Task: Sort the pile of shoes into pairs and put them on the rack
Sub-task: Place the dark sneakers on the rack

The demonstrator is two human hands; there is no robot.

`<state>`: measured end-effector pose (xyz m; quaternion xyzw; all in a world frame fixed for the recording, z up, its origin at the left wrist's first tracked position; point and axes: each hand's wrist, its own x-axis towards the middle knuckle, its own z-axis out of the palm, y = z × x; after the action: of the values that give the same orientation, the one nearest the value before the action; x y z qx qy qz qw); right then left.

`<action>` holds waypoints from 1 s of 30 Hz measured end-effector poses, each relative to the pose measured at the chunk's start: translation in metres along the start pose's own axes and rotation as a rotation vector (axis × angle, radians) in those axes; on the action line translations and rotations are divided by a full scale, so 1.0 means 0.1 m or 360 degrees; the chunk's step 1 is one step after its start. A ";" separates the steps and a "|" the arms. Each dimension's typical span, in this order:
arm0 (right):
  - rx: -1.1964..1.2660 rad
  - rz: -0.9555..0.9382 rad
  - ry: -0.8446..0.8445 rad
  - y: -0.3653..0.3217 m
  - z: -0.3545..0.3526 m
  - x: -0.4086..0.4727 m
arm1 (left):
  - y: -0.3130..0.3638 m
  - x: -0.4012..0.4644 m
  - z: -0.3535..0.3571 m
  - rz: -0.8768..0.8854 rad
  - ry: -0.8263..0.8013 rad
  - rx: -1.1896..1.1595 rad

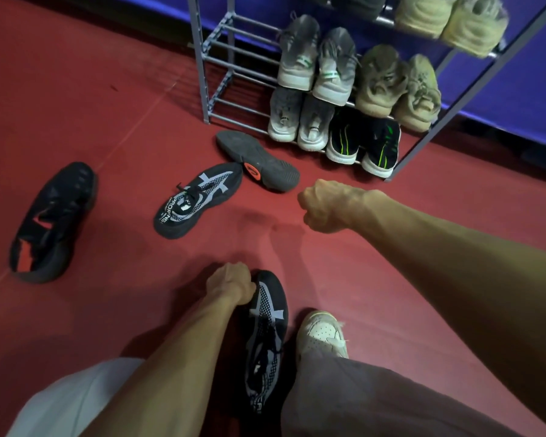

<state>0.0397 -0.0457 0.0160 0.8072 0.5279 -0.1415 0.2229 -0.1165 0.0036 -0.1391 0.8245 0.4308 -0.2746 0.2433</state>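
My left hand (230, 283) grips the toe of a black shoe with grey markings (268, 335), low in the middle of the view. Its match (196, 200) lies on the red floor farther out. My right hand (325, 205) hovers above the floor as a fist with nothing in it, just right of an upturned black shoe with an orange sole patch (259, 160). A black shoe with red accents (52, 222) lies at the left. The grey metal rack (202, 74) stands at the back with several pairs on its shelves.
On the rack sit grey, beige and black-and-green pairs (363, 146); its left half shows bare bars. A blue wall (501, 99) runs behind it. My own white shoe (320, 334) and grey trouser leg are at the bottom right.
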 end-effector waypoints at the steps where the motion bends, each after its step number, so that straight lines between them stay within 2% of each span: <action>1: -0.0004 -0.0004 -0.0006 0.00 0.02 0.00 | -0.01 0.00 0.02 0.0003 -0.0124 -0.0023; 3: -0.0007 -0.0011 -0.0028 0.01 0.05 0.00 | 0.00 -0.02 0.11 0.0022 -0.0323 0.0019; 6: 0.0051 0.0027 -0.0039 0.04 0.09 0.00 | 0.06 -0.05 0.21 0.0103 -0.0199 0.0235; 8: 0.0086 0.0055 -0.0035 0.07 0.09 0.00 | 0.11 -0.06 0.22 0.0117 -0.0099 0.0246; 16: 0.0103 0.0025 -0.0052 0.16 0.23 -0.02 | 0.36 0.07 -0.13 0.0016 0.0538 -0.0495; 21: 0.0116 -0.0013 -0.0081 0.20 0.23 0.03 | 0.45 0.25 -0.36 0.0232 0.0770 -0.0810; 25: 0.0185 -0.0007 -0.0085 0.31 0.17 0.24 | 0.45 0.42 -0.62 0.0358 0.0850 -0.0823; 30: 0.0245 0.0068 -0.0177 0.45 0.08 0.64 | 0.35 0.82 -0.88 0.0232 0.0731 -0.0812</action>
<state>0.1068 -0.0146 -0.0114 0.8240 0.4849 -0.2214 0.1921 -0.0266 0.0889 -0.1231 0.8061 0.4691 0.0526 0.3571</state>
